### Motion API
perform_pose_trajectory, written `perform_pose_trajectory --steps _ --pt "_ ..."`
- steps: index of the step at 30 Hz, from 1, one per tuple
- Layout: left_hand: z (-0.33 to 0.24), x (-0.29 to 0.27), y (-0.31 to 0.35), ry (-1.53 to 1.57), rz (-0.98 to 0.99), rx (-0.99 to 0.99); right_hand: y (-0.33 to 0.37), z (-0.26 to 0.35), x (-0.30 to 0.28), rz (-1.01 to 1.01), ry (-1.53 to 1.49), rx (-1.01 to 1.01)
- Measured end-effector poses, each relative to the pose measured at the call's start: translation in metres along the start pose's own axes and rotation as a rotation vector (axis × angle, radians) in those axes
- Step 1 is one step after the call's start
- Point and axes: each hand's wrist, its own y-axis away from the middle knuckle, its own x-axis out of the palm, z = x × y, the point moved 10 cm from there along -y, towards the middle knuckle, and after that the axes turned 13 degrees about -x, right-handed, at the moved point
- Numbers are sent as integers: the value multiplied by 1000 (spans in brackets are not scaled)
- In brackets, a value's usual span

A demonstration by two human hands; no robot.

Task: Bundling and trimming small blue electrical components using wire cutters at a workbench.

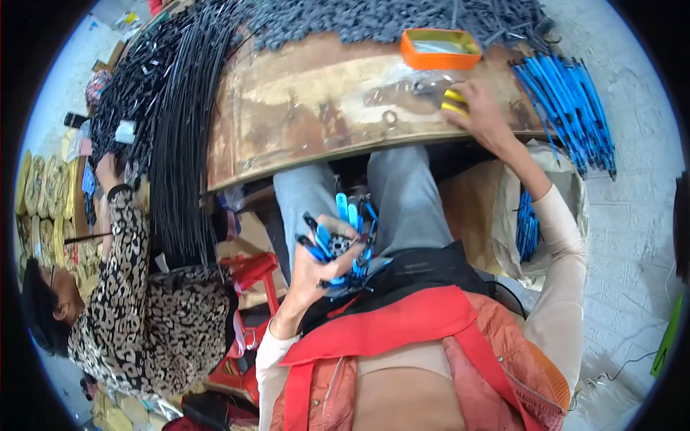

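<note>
My left hand [316, 273] is above my lap, its fingers wrapped round a bundle of blue and black rods [352, 215]. The rods gather about a round, notched black hub [338, 246], much like a folded umbrella frame. Over the far right part of the wooden table, my right hand [485, 118] is closed on a yellow-and-black handled tool [455, 103]. The tool's working end is too blurred to name. An orange tray [440, 65] sits just beyond this hand.
Small grey parts [345, 25] lie heaped along the far side of the wooden table [287, 108]. Long black rods [180, 151] hang over its left edge. Blue-and-black rod bundles [571, 108] rest at right, above a white sack [568, 244]. A co-worker [158, 323] sits at left.
</note>
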Motion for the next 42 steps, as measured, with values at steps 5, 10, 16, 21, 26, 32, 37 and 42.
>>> perform_pose_trajectory --steps 5,10,16,21,26,32,37,42 --pt "5 -12 4 90 -130 -10 6 -4 0 -166 -686 320" --pt "8 -22 23 14 -179 -32 43 165 10 627 -1174 304" --pt "4 -2 48 -26 -152 -75 57 245 -7 357 -509 -244" --pt "-3 -2 57 -150 -180 -15 54 268 -18 88 -308 -431" --pt "1 1 57 -113 -74 82 56 276 -15 5 -309 -458" --pt "-3 -7 57 41 -106 -33 34 270 -39 171 -254 -581" --pt "-22 0 56 -55 -1 57 29 273 -37 661 -675 -478" --pt "-19 -2 46 -72 118 56 77 260 7 995 -964 175"
